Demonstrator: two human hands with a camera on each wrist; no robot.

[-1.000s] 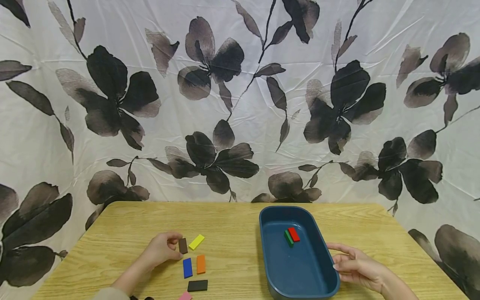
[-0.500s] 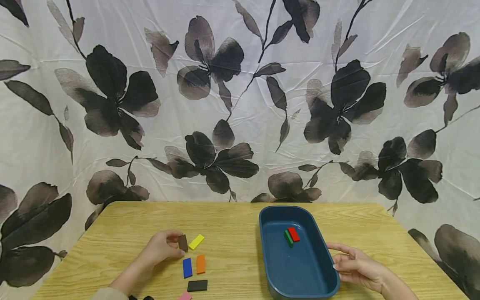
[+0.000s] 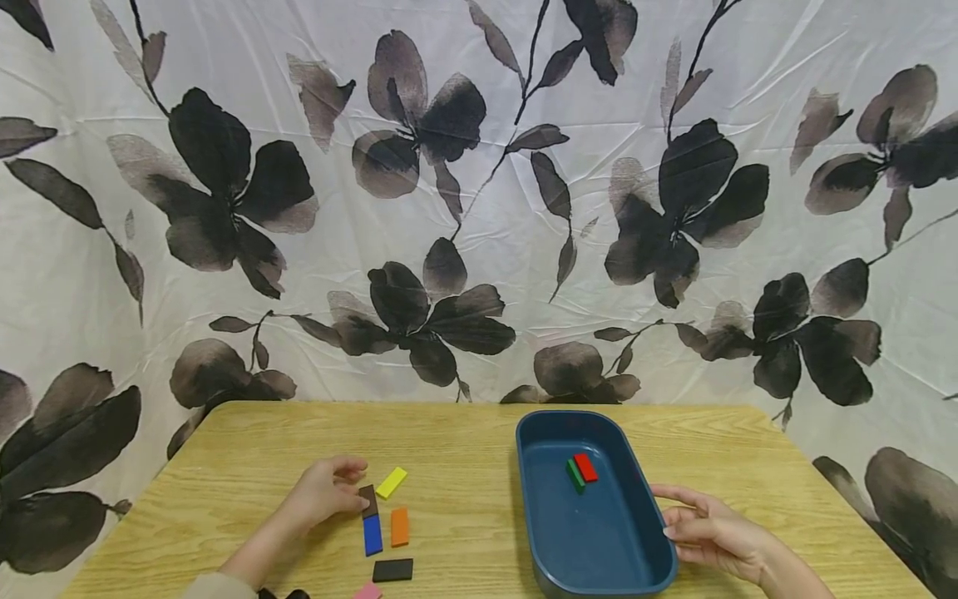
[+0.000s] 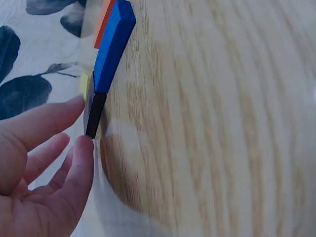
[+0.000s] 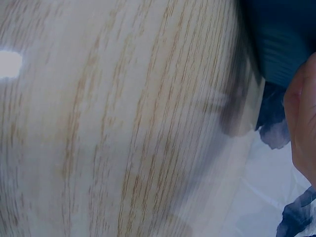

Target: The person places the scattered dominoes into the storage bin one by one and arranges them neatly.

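Note:
In the head view my left hand [image 3: 322,492] is at the left, over the table, with its thumb at the edge of a dark brown block [image 3: 369,502]. The index finger is lifted away from that block. One end of the brown block meets the end of a blue block [image 3: 372,535], as the left wrist view also shows for the brown block [image 4: 97,111] and blue block [image 4: 114,47]. My right hand [image 3: 714,532] rests its fingers against the outer right side of a dark blue tub [image 3: 599,541]. A red block [image 3: 585,467] and a green block [image 3: 575,475] lie inside.
A yellow block [image 3: 392,482], an orange block [image 3: 400,527], a black block [image 3: 392,570] and a pink block [image 3: 367,591] lie on the wooden table [image 3: 464,482]. Small black round things [image 3: 298,594] show at the bottom edge. A floral curtain [image 3: 479,208] hangs behind.
My left hand tilts the brown block and brings it toward the front until it meets the blue block; the index finger then comes off it. The right hand and the tub stay put.

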